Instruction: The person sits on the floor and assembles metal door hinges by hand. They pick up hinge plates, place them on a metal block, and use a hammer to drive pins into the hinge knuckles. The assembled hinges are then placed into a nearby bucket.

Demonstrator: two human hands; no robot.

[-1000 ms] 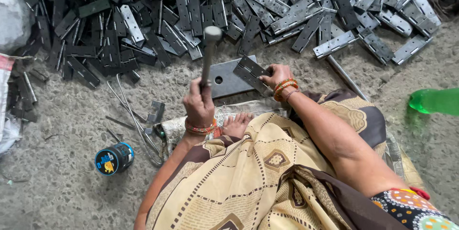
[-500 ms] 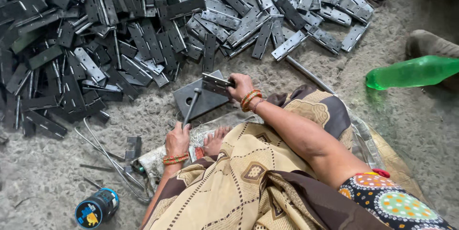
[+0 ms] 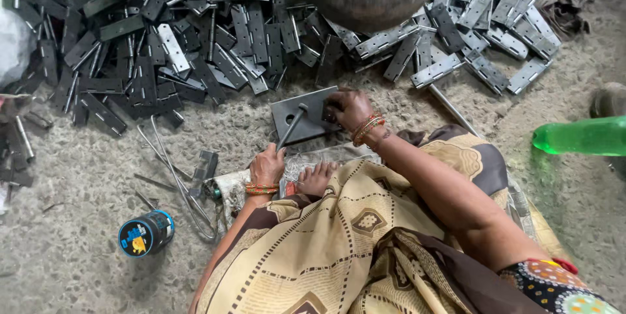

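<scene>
My left hand (image 3: 267, 165) grips the handle of a hammer (image 3: 293, 123), whose head rests on a dark square metal plate (image 3: 301, 120) on the floor. My right hand (image 3: 345, 106) presses a small metal hinge piece down on the plate's right part; the piece is mostly hidden under my fingers. Both wrists wear orange bangles. My bare foot (image 3: 317, 177) sits just below the plate, beside the left hand.
A big heap of grey metal hinges (image 3: 215, 33) spreads across the top. Thin metal rods (image 3: 171, 170) lie left of me. A small round tin (image 3: 146, 233) stands at lower left, a green plastic bottle (image 3: 580, 136) at right, a white bag (image 3: 13, 46) at far left.
The hammer came down from raised to resting on the plate. My right hand lowered the hinge piece onto the plate. The view shifted.
</scene>
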